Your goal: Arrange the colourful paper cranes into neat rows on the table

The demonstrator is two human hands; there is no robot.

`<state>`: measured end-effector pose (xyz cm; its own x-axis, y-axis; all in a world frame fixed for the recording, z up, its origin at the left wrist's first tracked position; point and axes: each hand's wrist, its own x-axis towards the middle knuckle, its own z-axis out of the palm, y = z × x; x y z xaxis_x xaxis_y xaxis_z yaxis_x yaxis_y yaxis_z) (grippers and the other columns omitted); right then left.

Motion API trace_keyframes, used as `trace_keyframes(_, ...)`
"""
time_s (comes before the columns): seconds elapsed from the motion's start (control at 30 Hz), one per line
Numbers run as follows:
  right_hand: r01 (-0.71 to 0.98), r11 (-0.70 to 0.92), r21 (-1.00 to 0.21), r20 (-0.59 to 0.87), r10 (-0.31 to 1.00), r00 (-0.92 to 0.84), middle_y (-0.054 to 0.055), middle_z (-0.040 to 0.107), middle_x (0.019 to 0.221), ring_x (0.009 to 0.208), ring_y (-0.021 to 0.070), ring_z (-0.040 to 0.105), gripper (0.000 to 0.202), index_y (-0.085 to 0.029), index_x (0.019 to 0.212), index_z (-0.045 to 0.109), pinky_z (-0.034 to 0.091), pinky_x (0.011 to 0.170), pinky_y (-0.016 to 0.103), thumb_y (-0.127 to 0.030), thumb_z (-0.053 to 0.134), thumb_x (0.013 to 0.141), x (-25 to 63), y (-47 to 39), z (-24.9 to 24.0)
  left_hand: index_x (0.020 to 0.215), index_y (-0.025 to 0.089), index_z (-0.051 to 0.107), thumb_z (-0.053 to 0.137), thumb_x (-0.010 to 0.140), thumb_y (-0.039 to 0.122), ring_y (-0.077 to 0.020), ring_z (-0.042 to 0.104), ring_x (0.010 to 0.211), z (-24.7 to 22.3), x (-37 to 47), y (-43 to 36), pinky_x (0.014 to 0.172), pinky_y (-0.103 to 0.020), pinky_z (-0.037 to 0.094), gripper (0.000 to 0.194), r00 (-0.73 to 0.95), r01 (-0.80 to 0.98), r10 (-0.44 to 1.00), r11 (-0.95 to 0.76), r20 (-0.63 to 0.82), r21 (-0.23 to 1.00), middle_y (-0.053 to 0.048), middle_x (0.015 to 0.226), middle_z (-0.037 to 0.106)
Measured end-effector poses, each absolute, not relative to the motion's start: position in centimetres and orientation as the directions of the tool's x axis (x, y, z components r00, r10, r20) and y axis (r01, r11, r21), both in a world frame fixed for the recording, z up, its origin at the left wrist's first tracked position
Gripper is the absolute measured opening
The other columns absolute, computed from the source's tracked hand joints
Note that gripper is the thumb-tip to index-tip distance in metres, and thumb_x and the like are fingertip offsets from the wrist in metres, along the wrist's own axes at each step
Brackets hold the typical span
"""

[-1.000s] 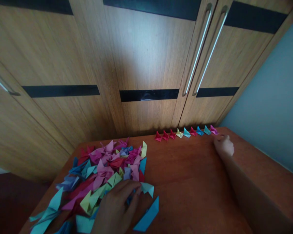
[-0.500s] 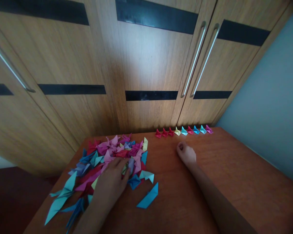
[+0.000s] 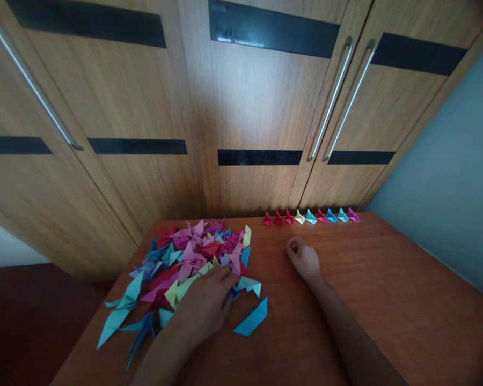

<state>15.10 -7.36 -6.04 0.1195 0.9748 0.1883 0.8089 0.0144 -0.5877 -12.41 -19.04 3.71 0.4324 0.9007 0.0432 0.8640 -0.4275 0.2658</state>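
Note:
A heap of folded paper pieces (image 3: 193, 249) in pink, red, blue, green and yellow covers the left part of the wooden table (image 3: 290, 332). My left hand (image 3: 215, 295) is over the heap's lower right side, fingers curled down by a blue piece; what its fingertips hold, if anything, is hidden. A pale blue folded piece (image 3: 250, 285) lies just right of that hand, with a flat blue strip (image 3: 253, 317) below it. My right hand (image 3: 304, 257) rests on the table right of the heap, its fingers curled closed; nothing shows in them.
Small folded paper pieces (image 3: 310, 216) in several colours stand in a row along the table's back edge. Behind them rises a wooden wardrobe (image 3: 253, 102) with metal handles. A pale blue wall (image 3: 446, 177) is at the right.
My left hand has shifted right across the heap, uncovering light green pieces. My right hand has moved slightly left relative to the row. The whole view has shifted a little.

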Motion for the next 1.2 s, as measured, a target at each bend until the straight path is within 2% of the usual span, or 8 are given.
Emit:
trace_keyframes(0.13,0.803,0.07,-0.592,0.209,0.975,0.069,-0.003,0.065,0.071,0.066,0.0142,0.062,0.007,-0.024,0.082,0.057,0.035,0.057,0.021,-0.027,0.051,0.08,15.3,-7.4,-6.2,0.097,0.023,0.063,0.051,0.077,0.013,-0.0268,0.059,0.1,3.2,-12.8,-18.7,0.084,-0.04,0.047,0.026,0.368,0.906,0.929,-0.349,-0.041,0.238,-0.008,0.107,0.061)
trace_keyframes(0.33,0.794,0.104,-0.599,0.23,0.972,0.046,-0.003,0.065,0.069,0.064,0.0135,0.062,0.008,-0.024,0.081,0.058,0.037,0.058,0.02,-0.026,0.05,0.08,15.4,-7.6,-6.3,0.083,0.02,0.065,0.042,0.083,0.012,-0.0232,0.064,0.083,3.0,-12.8,-18.4,0.073,-0.035,0.05,0.024,0.377,0.913,0.923,-0.355,-0.083,0.2,-0.008,0.094,0.06)
trace_keyframes(0.5,0.783,0.108,-0.613,0.231,0.972,0.047,-0.003,0.064,0.068,0.064,0.0142,0.062,0.007,-0.024,0.08,0.058,0.039,0.059,0.021,-0.026,0.051,0.079,15.4,-7.6,-6.2,0.081,0.021,0.062,0.043,0.083,0.013,-0.0207,0.061,0.084,3.4,-13.0,-18.2,0.076,-0.033,0.05,0.021,0.389,0.862,0.913,-0.408,0.122,0.302,-0.006,0.092,0.058)
trace_keyframes(0.67,0.693,0.145,-0.706,0.239,0.97,0.04,-0.001,0.064,0.069,0.065,0.0159,0.062,0.01,-0.022,0.078,0.057,0.043,0.061,0.023,-0.028,0.05,0.079,15.2,-7.8,-6.0,0.088,0.021,0.057,0.043,0.087,0.018,-0.0232,0.055,0.107,3.5,-12.9,-18.2,0.091,-0.038,0.046,0.014,0.293,0.788,0.875,-0.449,0.386,0.421,-0.008,0.116,0.055)
trace_keyframes(0.8,0.578,0.3,-0.759,0.323,0.944,-0.067,0.0,0.065,0.071,0.065,0.0153,0.061,0.014,-0.021,0.083,0.059,0.044,0.062,0.024,-0.03,0.048,0.084,13.2,-9.4,-4.4,0.092,0.022,0.052,0.038,0.091,0.019,-0.0224,0.053,0.113,2.6,-12.5,-18.1,0.091,-0.037,0.046,0.014,0.259,0.739,0.892,-0.431,0.371,0.518,-0.008,0.123,0.054)
trace_keyframes(1.0,0.363,0.542,-0.758,0.396,0.825,-0.404,0.001,0.067,0.081,0.069,0.0116,0.061,0.023,-0.022,0.104,0.061,0.045,0.063,0.02,-0.034,0.051,0.089,8.7,-13.8,-1.5,0.093,0.022,0.054,0.042,0.088,0.018,-0.0197,0.062,0.087,1.5,-12.0,-17.7,0.078,-0.033,0.049,0.014,0.233,0.728,0.913,-0.392,0.335,0.562,-0.005,0.094,0.064)
trace_keyframes(1.1,0.373,0.61,-0.699,0.417,0.771,-0.481,0.0,0.067,0.081,0.065,0.0104,0.059,0.03,-0.022,0.113,0.059,0.044,0.061,0.019,-0.035,0.055,0.087,7.5,-14.9,-1.4,0.092,0.022,0.056,0.044,0.085,0.016,-0.0195,0.063,0.084,1.3,-11.8,-17.6,0.077,-0.033,0.049,0.015,0.231,0.741,0.92,-0.378,0.317,0.555,-0.005,0.091,0.065)
trace_keyframes(1.2,0.426,0.637,-0.643,0.455,0.764,-0.457,0.0,0.067,0.08,0.065,0.0101,0.058,0.024,-0.023,0.109,0.061,0.044,0.063,0.02,-0.032,0.054,0.088,7.1,-15.0,-1.8,0.092,0.021,0.058,0.046,0.085,0.016,-0.0194,0.065,0.086,1.2,-11.6,-17.7,0.078,-0.032,0.051,0.015,0.23,0.739,0.914,-0.388,0.334,0.551,-0.006,0.092,0.067)
